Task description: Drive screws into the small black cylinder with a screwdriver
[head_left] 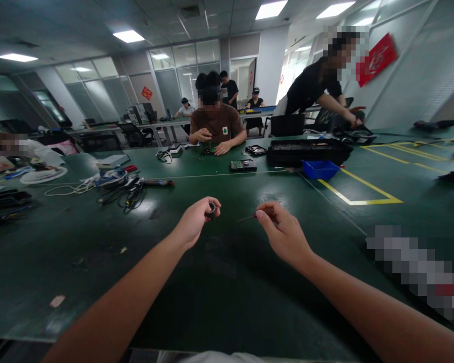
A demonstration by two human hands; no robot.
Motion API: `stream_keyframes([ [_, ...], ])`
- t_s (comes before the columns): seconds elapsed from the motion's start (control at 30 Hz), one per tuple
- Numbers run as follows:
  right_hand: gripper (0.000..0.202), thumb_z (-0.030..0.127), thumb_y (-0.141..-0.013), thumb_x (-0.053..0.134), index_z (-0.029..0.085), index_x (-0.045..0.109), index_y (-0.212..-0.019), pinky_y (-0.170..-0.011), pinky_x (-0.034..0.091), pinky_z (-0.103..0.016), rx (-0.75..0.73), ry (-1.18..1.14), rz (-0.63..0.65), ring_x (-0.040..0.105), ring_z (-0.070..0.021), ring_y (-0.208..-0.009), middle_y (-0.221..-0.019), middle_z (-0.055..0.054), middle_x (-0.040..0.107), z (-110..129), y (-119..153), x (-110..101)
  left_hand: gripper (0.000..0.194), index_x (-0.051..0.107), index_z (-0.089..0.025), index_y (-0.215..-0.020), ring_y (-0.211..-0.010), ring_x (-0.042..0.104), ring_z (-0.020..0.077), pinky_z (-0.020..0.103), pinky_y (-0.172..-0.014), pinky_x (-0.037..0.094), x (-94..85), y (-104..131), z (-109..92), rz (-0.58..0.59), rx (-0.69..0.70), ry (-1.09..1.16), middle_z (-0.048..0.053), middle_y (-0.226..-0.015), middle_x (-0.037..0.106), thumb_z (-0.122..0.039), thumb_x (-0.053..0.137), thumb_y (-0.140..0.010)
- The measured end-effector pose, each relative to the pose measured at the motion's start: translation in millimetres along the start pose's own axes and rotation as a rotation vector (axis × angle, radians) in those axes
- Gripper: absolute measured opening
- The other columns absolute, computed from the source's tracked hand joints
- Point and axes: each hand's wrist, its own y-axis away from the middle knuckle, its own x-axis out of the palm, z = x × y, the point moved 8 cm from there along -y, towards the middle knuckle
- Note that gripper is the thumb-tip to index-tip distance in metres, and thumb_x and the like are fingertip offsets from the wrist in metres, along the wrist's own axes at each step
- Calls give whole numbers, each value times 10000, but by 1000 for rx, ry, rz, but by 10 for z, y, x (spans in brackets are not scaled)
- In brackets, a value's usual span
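Note:
My left hand (197,221) is closed around a small, dark, ring-like part (211,210), its round opening facing right. Between the thumb and fingers of my right hand (282,229) is a thin metal rod with a red end (245,219). The rod points left toward the dark part, and a gap separates the two. Both hands are above the green table (212,287). Part of what each hand grips is hidden by the fingers.
A blue tray (320,170) stands before a long black bin (308,153). An opened hard drive (243,165) lies across the table, near a seated person (217,121). Cables (130,194) and a dark, rod-shaped tool (157,183) lie to the left. Yellow tape (376,202) marks the right side.

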Motion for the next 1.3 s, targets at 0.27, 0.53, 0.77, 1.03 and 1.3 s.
stream_keyframes([
  [0.27, 249, 393, -974, 487, 226, 572, -1137, -789, 522, -394, 4, -70, -119, 668, -231, -906, -1013, -83, 694, 20, 13, -130, 184, 581, -218, -866, -912, 527, 250, 409, -817, 394, 292, 75, 235, 88, 142, -476, 71, -899, 586, -220, 403, -821],
  [0.53, 234, 414, -954, 534, 225, 669, -978, -667, 517, -339, -48, 4, -27, 687, -206, -743, -836, -42, 731, 119, 51, -54, 216, 517, -204, -1055, -1002, 540, 265, 436, -892, 420, 158, 127, 386, 49, 209, -692, 113, -1062, 582, -225, 588, -852],
  [0.77, 241, 401, -952, 551, 224, 650, -1081, -772, 549, -386, -46, -70, -1, 719, -232, -862, -936, -63, 756, 92, 52, -10, 191, 567, -228, -1045, -1015, 550, 271, 435, -896, 418, 214, 128, 318, 120, 320, -707, 82, -1051, 612, -258, 644, -873],
  [1.03, 221, 384, -952, 553, 232, 650, -1081, -717, 531, -353, -58, -2, 44, 706, -216, -844, -958, -52, 751, 80, 58, 55, 265, 613, -238, -1132, -1040, 560, 262, 406, -905, 414, 269, 162, 298, 174, 338, -778, 52, -1080, 651, -310, 666, -883],
  [1.3, 368, 497, -897, 606, 208, 612, -667, -508, 388, -262, -90, 206, -28, 564, -135, -516, -576, 14, 617, 131, 28, -30, 331, 617, -271, -1201, -1068, 583, 244, 394, -941, 417, 260, 169, 322, 172, 345, -830, 24, -1158, 672, -338, 681, -883],
])
